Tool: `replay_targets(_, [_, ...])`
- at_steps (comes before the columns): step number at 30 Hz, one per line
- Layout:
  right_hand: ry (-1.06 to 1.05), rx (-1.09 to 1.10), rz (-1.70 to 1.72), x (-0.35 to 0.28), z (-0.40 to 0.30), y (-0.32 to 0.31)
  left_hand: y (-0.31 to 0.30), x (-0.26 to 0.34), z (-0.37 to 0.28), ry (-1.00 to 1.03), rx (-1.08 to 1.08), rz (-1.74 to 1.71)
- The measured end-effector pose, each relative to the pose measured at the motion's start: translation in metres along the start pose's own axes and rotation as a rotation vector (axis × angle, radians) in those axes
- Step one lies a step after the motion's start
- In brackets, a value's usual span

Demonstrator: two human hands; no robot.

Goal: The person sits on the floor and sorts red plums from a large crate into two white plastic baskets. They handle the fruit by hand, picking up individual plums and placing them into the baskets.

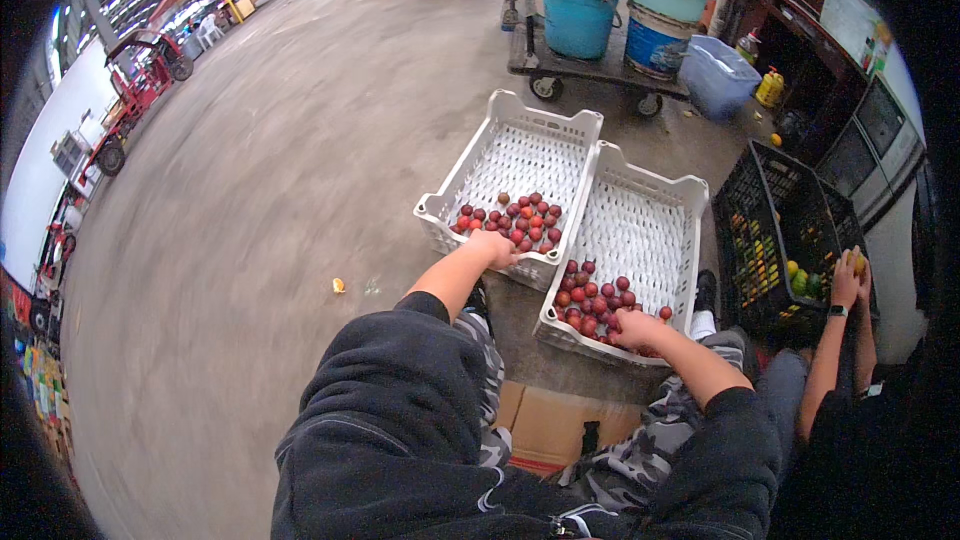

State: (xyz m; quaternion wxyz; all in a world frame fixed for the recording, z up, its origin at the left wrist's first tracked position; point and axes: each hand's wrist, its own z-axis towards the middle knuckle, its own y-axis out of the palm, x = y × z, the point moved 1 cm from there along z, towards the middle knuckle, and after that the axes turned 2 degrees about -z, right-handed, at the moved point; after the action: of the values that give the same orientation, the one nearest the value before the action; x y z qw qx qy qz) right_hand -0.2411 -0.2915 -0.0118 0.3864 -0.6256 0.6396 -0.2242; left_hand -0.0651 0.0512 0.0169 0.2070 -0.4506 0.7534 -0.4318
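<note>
Two white perforated plastic crates stand side by side on the floor before me. The left crate [545, 117] holds round dark red fruits, like plums [521, 223], gathered at its near end, with a brownish one a little apart. My left hand [493, 247] is at this crate's near rim, beside the fruits; whether it grips the rim or a fruit is not clear. The right crate [651, 178] holds similar red fruits [589, 300] at its near left part. Into them reaches my right hand [637, 330], fingers down among the fruits; its fingertips are partly hidden.
At right, a co-worker's hands [847, 277] hold a yellow-orange fruit over a black plastic crate [761, 165] of green and yellow fruits. Beyond my crates stands a platform cart [574, 69] with buckets. A citrus piece [338, 285] lies on the floor at left. Cardboard [555, 424] lies between my legs.
</note>
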Motion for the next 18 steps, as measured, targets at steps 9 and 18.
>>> replay_targets(9, [0.103, 0.314, 0.596, 0.055, 0.032, -0.026, -0.054, 0.060, 0.002, 0.325, 0.609, -0.119])
replay_targets(18, [0.036, 0.384, 1.397, 0.010, -0.009, -0.078, -0.082, 0.157, -0.039, 0.665, 0.551, -0.216])
